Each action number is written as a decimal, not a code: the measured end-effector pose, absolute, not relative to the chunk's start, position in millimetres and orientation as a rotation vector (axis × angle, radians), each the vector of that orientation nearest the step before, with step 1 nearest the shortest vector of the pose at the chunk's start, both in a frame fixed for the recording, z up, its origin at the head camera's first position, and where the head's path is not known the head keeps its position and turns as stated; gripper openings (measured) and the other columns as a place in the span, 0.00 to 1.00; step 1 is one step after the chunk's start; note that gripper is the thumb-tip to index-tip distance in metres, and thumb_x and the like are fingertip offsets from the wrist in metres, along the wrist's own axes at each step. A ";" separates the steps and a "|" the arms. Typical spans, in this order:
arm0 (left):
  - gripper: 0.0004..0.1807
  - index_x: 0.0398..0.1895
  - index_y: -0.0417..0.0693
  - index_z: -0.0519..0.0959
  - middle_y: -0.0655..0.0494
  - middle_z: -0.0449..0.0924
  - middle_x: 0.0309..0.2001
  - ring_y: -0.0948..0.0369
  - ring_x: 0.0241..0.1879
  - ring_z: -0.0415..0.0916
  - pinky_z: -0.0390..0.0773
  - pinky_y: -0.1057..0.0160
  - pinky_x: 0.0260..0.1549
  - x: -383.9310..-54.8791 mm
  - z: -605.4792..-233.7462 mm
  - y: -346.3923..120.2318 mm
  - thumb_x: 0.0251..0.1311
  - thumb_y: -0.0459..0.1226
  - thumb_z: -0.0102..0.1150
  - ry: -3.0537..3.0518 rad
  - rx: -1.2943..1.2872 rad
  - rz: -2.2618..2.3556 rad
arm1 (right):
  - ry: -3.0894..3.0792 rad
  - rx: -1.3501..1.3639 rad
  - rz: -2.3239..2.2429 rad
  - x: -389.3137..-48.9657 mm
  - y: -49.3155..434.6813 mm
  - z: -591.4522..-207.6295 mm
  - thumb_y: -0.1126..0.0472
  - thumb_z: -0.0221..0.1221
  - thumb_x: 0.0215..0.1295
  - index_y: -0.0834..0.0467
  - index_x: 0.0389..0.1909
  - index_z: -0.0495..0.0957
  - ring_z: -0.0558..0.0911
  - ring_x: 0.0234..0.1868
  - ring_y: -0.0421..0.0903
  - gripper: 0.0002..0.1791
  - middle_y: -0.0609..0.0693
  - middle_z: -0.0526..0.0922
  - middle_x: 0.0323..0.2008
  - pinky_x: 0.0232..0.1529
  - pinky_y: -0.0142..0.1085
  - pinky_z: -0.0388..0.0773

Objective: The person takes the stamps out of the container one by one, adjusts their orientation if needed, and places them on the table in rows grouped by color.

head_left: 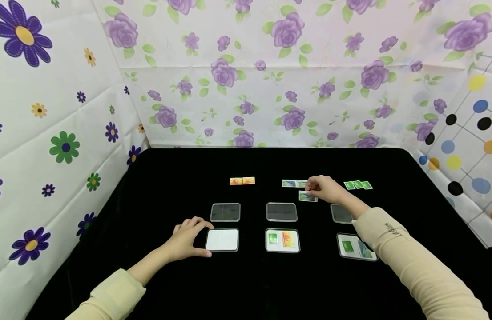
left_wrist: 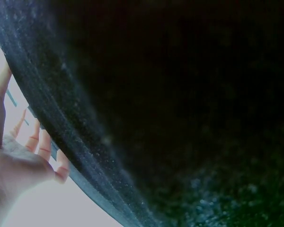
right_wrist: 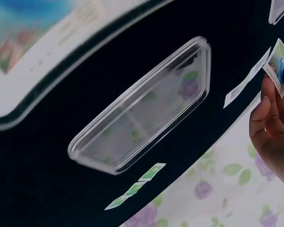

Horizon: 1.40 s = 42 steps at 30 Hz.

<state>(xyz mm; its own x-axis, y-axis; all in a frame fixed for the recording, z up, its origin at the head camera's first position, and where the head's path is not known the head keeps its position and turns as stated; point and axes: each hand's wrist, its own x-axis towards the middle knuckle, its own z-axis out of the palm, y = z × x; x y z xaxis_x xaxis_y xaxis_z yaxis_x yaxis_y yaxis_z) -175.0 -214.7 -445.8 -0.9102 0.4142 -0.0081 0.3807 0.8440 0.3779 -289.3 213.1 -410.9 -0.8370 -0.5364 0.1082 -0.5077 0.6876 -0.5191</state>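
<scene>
My right hand (head_left: 326, 189) pinches a blue-green postage stamp (head_left: 307, 196) between thumb and fingertips, just in front of a row of similar stamps (head_left: 289, 183). In the right wrist view the stamp (right_wrist: 277, 66) shows its perforated edge. My left hand (head_left: 187, 238) touches the left end of a clear case with a plain white insert (head_left: 222, 240), thumb at its near corner and index finger at its far corner. The left wrist view shows the hand's (left_wrist: 21, 158) fingers loosely spread, with much of that view dark.
Clear lids (head_left: 225, 212) (head_left: 281, 212) (head_left: 340, 214) lie behind the front cases. The middle case (head_left: 283, 249) bears green and orange stamps; the right case (head_left: 356, 255) bears green and blue ones. Orange stamps (head_left: 242, 181) and green stamps (head_left: 357, 185) lie farther back on black cloth (head_left: 182, 178).
</scene>
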 end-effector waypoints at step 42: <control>0.38 0.55 0.53 0.72 0.48 0.70 0.57 0.46 0.55 0.65 0.62 0.39 0.50 -172.2 -444.8 -214.9 0.37 0.51 0.74 2.929 0.651 0.601 | 3.009 -0.593 -0.504 -315.7 238.0 -416.5 0.73 0.57 0.56 0.62 0.27 0.76 0.73 0.23 0.47 0.04 0.54 0.77 0.24 0.29 0.41 0.69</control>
<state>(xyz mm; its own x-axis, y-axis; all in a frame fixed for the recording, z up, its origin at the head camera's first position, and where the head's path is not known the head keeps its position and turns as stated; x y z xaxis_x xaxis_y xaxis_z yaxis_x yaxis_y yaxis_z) -172.2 -214.9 -444.8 -0.9065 0.4222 0.0058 0.3903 0.8327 0.3926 -315.7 238.0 -416.5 -0.9267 -0.3747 0.0294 -0.3638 0.8746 -0.3205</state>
